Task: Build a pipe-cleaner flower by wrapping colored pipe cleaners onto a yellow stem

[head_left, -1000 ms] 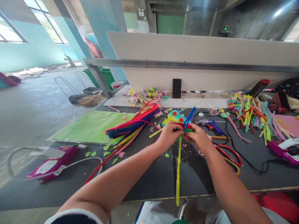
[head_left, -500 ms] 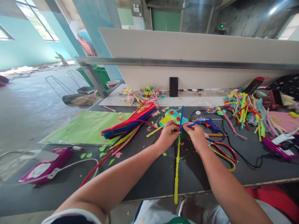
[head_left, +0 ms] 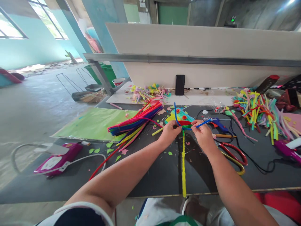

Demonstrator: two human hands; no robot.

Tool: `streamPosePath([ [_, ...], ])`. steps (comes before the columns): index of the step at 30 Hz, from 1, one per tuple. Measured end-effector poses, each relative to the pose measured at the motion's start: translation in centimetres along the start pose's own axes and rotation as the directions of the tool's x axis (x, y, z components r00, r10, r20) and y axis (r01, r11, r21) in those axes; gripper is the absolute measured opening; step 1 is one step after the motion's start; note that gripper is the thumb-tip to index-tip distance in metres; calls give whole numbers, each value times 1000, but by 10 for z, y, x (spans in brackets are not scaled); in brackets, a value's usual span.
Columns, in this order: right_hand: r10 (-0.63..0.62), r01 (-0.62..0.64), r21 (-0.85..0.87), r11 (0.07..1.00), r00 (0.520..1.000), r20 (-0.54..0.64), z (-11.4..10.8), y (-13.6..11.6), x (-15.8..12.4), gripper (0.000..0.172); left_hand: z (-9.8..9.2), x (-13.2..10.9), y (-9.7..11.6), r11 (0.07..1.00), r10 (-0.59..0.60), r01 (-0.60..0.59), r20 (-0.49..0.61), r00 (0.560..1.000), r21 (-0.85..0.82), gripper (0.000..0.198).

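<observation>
My left hand (head_left: 169, 134) and my right hand (head_left: 203, 135) meet over the dark table (head_left: 152, 175), both pinched on a bundle of pipe cleaners. A blue pipe cleaner (head_left: 199, 124) is bent across the top of it, one end rising by my left thumb, the other running right past my right fingers. A green and red piece sits between my fingertips. A long yellow pipe cleaner (head_left: 183, 166) hangs from the bundle toward the table's near edge.
A fan of colourful pipe cleaners (head_left: 136, 124) lies left of my hands on a green sheet (head_left: 94, 124). A blue glue gun (head_left: 217, 124), red scissors (head_left: 232, 152), a black cable and a heap of cut pieces (head_left: 258, 114) lie right. A pink device (head_left: 56, 160) sits far left; a phone (head_left: 180, 84) leans at the back.
The blue pipe cleaner, first two ends pointing up and right, has been bent apart: one end now curves up left, the other lies out to the right. My hands stayed together.
</observation>
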State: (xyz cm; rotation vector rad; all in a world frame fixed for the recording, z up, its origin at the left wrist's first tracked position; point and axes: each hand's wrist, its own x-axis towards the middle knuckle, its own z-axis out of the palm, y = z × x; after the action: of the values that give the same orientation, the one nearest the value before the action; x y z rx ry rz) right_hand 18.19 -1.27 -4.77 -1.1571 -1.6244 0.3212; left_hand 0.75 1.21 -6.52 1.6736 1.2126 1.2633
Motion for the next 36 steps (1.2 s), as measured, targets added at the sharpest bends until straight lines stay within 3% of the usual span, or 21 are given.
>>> streamPosePath([
  [5, 119, -115, 65, 991, 991, -66, 3, 13, -2, 18, 1, -3, 3, 997, -31, 34, 37, 999, -64, 7],
  [9, 225, -222, 160, 962, 974, -4, 5, 16, -4, 26, 3, -7, 10, 996, -62, 64, 26, 998, -67, 6],
  [13, 142, -152, 127, 980, 986, 89, 4, 6, -4, 23, 5, -12, 17, 1000, -7, 8, 8, 1000, -27, 5],
  [18, 85, -92, 72, 993, 991, 99, 6, -2, -4, 18, 8, -16, 21, 998, 33, -34, 28, 999, 56, 2],
  [24, 123, -123, -12, 992, 992, -38, 10, 3, -5, 8, 9, -13, 13, 1000, -16, 16, -13, 1000, -2, 6],
  [30, 197, -198, -97, 975, 980, -26, 12, 1, -6, 6, 12, -14, 8, 997, -48, 43, -77, 996, -70, 8],
  [36, 36, -53, -239, 970, 997, -74, 7, -3, -6, 9, 8, -13, 11, 988, 144, -141, 47, 988, -67, 14],
])
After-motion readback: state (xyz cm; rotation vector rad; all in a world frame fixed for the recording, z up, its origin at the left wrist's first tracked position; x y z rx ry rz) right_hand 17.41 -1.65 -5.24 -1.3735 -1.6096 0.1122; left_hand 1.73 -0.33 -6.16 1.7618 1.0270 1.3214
